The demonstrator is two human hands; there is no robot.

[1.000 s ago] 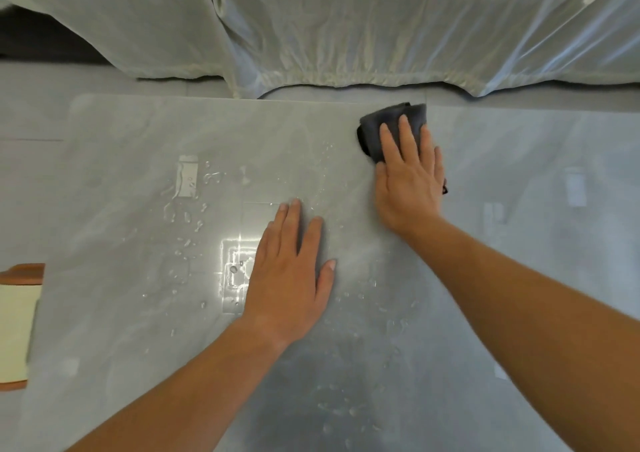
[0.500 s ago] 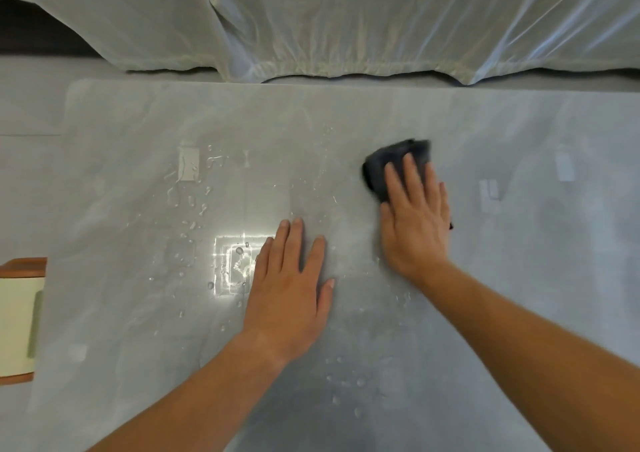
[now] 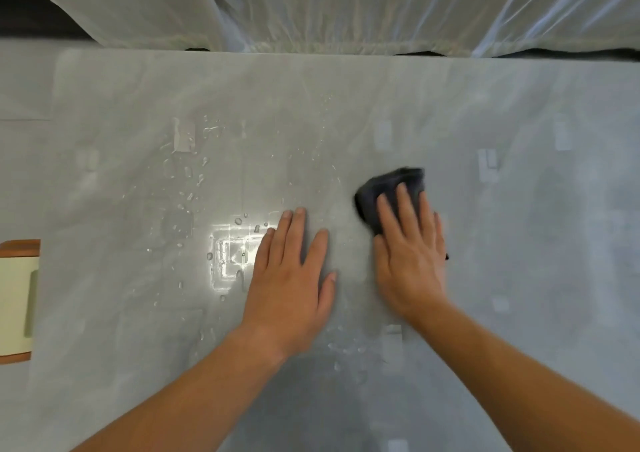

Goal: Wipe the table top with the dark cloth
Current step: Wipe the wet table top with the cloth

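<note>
A grey glossy table top (image 3: 519, 244) fills the view. My right hand (image 3: 412, 254) lies flat on a dark cloth (image 3: 381, 188), pressing it onto the table right of centre; the cloth's far part sticks out past my fingertips, the rest is hidden under my palm. My left hand (image 3: 291, 278) rests flat on the table beside it, fingers apart, holding nothing. Water drops (image 3: 190, 181) dot the surface to the left and near my wrists, around a bright light reflection (image 3: 232, 254).
White sheer fabric (image 3: 329, 5) hangs along the table's far edge. A wooden chair with a cream seat (image 3: 15, 299) stands at the table's left edge. The floor beyond the left edge is grey.
My right hand has dragged the cloth back from the far edge towards me, across the table. My left hand stays planted in the same spot.
</note>
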